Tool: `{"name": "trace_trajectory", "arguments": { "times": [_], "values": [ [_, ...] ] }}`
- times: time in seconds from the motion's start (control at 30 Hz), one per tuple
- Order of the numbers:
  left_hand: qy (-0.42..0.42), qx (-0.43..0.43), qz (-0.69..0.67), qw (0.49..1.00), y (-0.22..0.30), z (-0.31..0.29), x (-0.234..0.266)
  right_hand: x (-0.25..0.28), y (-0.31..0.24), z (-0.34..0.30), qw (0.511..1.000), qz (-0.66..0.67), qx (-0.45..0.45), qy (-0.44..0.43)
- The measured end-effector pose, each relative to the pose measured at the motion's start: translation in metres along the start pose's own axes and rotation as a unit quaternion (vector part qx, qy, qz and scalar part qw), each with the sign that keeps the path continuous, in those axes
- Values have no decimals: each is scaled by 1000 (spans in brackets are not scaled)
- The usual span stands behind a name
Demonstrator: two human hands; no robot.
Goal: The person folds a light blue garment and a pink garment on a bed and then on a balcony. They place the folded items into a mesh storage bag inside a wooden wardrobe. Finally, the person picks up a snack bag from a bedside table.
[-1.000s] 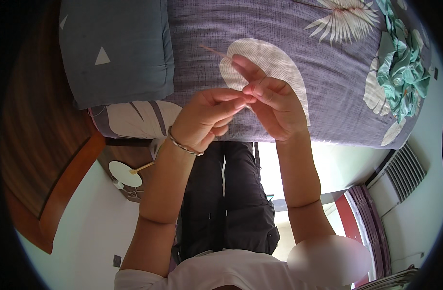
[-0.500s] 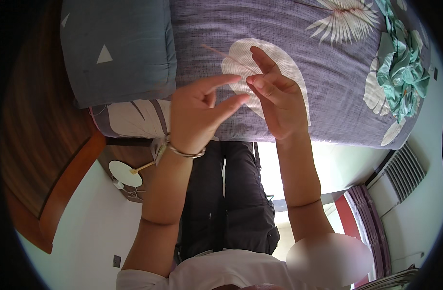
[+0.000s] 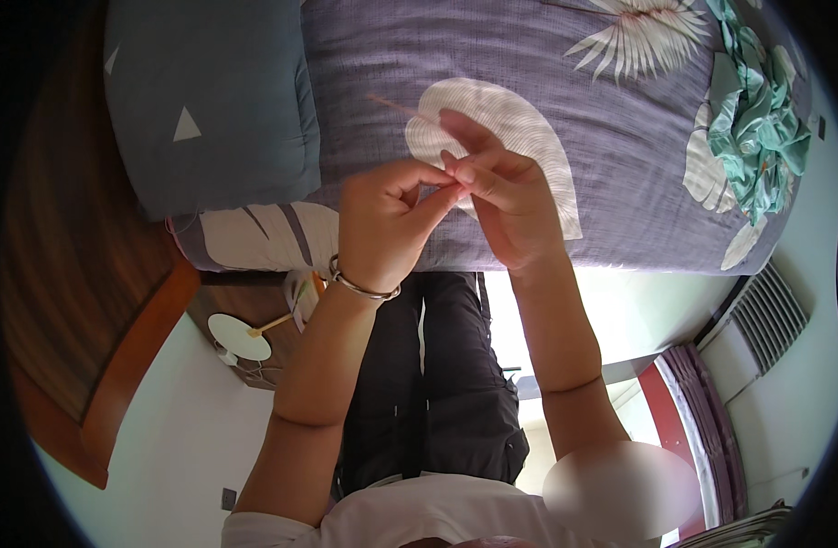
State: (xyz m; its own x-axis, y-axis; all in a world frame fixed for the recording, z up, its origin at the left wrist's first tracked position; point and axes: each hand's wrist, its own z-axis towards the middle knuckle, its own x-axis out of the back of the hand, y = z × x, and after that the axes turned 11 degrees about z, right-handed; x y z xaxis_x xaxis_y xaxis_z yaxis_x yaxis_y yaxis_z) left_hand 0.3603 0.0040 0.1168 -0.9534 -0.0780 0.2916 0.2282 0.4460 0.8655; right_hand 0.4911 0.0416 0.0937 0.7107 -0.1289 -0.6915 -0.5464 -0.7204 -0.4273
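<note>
My left hand and my right hand meet above the bed, their fingertips touching. The left thumb and forefinger are pressed together at the tips of the right hand's pinch. Whatever lies between the fingertips, if anything, is too small to make out. The other right fingers stretch forward, smeared by motion. A bracelet circles the left wrist. Beneath both hands lies a purple-grey bedsheet printed with pale leaves.
A dark grey pillow with white triangles sits at the left, beside a wooden headboard. Crumpled green cloth lies at the far right of the bed. A lamp with a round white head stands on the nightstand at lower left.
My left hand's thumb and forefinger, apart before, have closed at the right fingertips. The two hands have come together. The whole view has shifted slightly.
</note>
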Motion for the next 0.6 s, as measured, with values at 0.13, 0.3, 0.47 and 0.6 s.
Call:
{"name": "trace_trajectory", "arguments": {
  "times": [0.13, 0.3, 0.47, 0.6],
  "values": [
    [-34, 69, -98, 992, -10, 2, 11, 2, 1, 1, 997, -68, 10, 33],
    [-69, 128, -396, 907, -24, 5, 41, 76, 14, 17, 786, -559, 190, 182],
    [-150, 77, -528, 832, -35, 17, 50, 87, 83, 33, 622, -768, 148, -47],
    [-163, 73, -522, 834, -39, 24, 46, 69, 118, 66, 493, -823, 218, -179]
  ]
}}
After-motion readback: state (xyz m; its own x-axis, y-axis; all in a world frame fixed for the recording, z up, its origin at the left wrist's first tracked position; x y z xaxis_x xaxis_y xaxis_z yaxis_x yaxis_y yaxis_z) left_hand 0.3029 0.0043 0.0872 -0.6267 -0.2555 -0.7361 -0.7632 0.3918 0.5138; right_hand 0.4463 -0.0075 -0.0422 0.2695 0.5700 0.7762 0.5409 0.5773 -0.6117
